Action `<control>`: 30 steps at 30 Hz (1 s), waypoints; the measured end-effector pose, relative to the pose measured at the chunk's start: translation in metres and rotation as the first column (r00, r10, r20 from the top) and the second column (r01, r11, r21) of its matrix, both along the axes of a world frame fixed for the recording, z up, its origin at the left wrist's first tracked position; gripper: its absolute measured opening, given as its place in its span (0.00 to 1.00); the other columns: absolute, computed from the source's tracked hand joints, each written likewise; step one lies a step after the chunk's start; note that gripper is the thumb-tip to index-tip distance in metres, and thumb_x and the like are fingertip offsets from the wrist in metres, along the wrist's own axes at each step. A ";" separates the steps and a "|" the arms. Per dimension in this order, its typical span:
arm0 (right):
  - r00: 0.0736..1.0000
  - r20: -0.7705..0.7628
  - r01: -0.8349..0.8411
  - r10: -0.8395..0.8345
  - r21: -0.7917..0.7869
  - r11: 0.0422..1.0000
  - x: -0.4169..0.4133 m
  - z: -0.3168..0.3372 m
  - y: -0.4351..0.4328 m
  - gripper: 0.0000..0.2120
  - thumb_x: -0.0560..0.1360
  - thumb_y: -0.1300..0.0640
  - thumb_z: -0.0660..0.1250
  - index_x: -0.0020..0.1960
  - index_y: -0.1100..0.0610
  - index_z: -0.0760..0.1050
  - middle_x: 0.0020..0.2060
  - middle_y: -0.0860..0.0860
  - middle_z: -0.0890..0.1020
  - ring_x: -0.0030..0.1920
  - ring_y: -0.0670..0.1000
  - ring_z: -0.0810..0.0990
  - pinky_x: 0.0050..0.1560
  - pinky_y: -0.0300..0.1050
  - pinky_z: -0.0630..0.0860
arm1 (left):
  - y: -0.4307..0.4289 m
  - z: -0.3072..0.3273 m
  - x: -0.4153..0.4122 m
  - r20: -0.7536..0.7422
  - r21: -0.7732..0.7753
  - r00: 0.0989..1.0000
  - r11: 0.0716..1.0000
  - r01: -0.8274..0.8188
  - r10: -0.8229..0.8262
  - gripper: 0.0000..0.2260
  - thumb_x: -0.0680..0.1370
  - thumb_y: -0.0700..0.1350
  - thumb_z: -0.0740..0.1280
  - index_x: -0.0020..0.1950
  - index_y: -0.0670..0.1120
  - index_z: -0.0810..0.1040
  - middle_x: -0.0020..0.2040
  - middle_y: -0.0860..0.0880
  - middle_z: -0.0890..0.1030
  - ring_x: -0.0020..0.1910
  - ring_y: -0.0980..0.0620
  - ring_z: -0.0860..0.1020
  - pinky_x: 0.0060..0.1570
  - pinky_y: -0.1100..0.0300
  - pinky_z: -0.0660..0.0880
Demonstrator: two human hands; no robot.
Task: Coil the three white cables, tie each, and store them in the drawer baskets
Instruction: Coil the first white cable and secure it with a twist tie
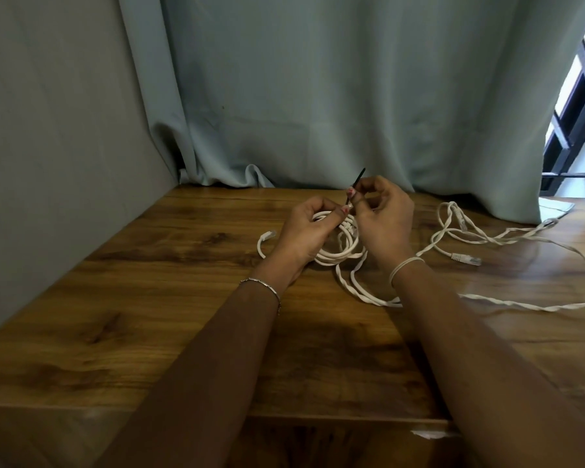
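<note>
A grey wall [48,130] is closing off the wooden table [149,298] on its nine o'clock side, and a pale green curtain [318,96] is hanging along the twelve o'clock edge. One white plug end [269,235] is lying on the wood at nine o'clock of the left hand [304,231], trailing out of the coiled cable [338,255]. The left hand, with a thin bracelet [262,285] on its wrist, is gripping that coil, its fingers curling round the loops over the table's far half. A thin black tie [358,182] is sticking up toward one o'clock between the two hands. The right hand [385,217] is pinching it between thumb and forefinger, at twelve o'clock of the coil. A pale band [406,265] is circling the right wrist. At three o'clock of the right hand, the loose white cables [459,216] are sprawling in open loops over the table, with one strand running under the right forearm. A plug [466,259] is resting at four o'clock of that hand. A window [581,113] is showing at the far right.
</note>
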State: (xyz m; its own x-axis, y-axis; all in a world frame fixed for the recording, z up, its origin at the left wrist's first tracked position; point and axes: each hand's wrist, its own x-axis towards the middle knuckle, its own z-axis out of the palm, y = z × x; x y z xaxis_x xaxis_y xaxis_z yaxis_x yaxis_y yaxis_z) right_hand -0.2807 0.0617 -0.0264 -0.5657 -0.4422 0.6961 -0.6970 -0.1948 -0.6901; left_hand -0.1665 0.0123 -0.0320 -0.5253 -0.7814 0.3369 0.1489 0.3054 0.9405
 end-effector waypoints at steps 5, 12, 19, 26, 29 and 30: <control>0.998 -0.028 0.064 -0.063 0.010 0.998 -0.002 0.000 0.001 0.06 0.75 0.55 0.70 0.43 0.46 0.75 0.41 0.48 0.82 0.38 0.47 0.81 0.40 0.50 0.80 | 0.000 0.000 0.005 0.031 -0.006 0.995 0.996 0.094 -0.094 0.07 0.76 0.44 0.70 0.53 0.44 0.79 0.41 0.51 0.82 0.35 0.60 0.80 0.33 0.67 0.74; 0.997 -0.026 0.077 -0.076 0.036 0.996 -0.003 0.001 0.003 0.05 0.75 0.53 0.70 0.44 0.46 0.74 0.42 0.48 0.82 0.39 0.49 0.81 0.41 0.51 0.81 | -0.003 -0.002 0.011 0.047 0.006 0.974 0.975 0.222 -0.222 0.15 0.74 0.37 0.71 0.60 0.44 0.77 0.50 0.48 0.83 0.45 0.56 0.82 0.43 0.64 0.79; 0.966 0.096 -0.241 0.239 0.011 0.970 0.001 0.007 0.002 0.09 0.75 0.60 0.70 0.42 0.46 0.76 0.40 0.49 0.83 0.45 0.52 0.83 0.47 0.47 0.80 | -0.012 -0.005 0.011 0.042 0.044 0.987 0.987 0.152 -0.154 0.13 0.77 0.39 0.69 0.61 0.46 0.75 0.49 0.47 0.83 0.41 0.55 0.82 0.41 0.62 0.78; 0.943 -0.174 -0.259 0.285 0.159 0.953 0.005 0.003 0.005 0.10 0.73 0.62 0.72 0.45 0.47 0.78 0.42 0.43 0.83 0.46 0.43 0.80 0.49 0.41 0.78 | -0.023 -0.008 0.011 -0.023 0.167 0.994 0.980 0.106 -0.103 0.14 0.80 0.44 0.65 0.65 0.45 0.74 0.50 0.43 0.83 0.44 0.51 0.81 0.49 0.55 0.79; 0.916 -0.334 -0.157 0.224 0.217 0.963 0.003 0.003 0.007 0.08 0.73 0.59 0.70 0.48 0.47 0.80 0.44 0.42 0.83 0.49 0.44 0.79 0.51 0.47 0.78 | -0.024 -0.008 0.011 -0.008 0.177 0.996 0.980 0.088 -0.088 0.14 0.80 0.42 0.64 0.66 0.46 0.74 0.56 0.42 0.82 0.50 0.47 0.82 0.56 0.50 0.78; 0.903 -0.373 -0.129 0.212 0.234 0.964 0.002 0.003 0.008 0.07 0.73 0.57 0.69 0.49 0.48 0.81 0.45 0.42 0.83 0.50 0.44 0.78 0.51 0.48 0.78 | -0.025 -0.009 0.011 -0.004 0.177 0.996 0.980 0.086 -0.086 0.14 0.80 0.42 0.63 0.65 0.46 0.74 0.56 0.42 0.82 0.52 0.46 0.82 0.57 0.48 0.78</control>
State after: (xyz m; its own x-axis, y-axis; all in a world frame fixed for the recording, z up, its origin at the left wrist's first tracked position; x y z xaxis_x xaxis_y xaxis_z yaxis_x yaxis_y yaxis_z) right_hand -0.2783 0.0696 -0.0235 -0.1690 -0.6595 0.7325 -0.8867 -0.2228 -0.4052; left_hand -0.1557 -0.0130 -0.0408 -0.5943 -0.7802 0.1952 0.1633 0.1206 0.9792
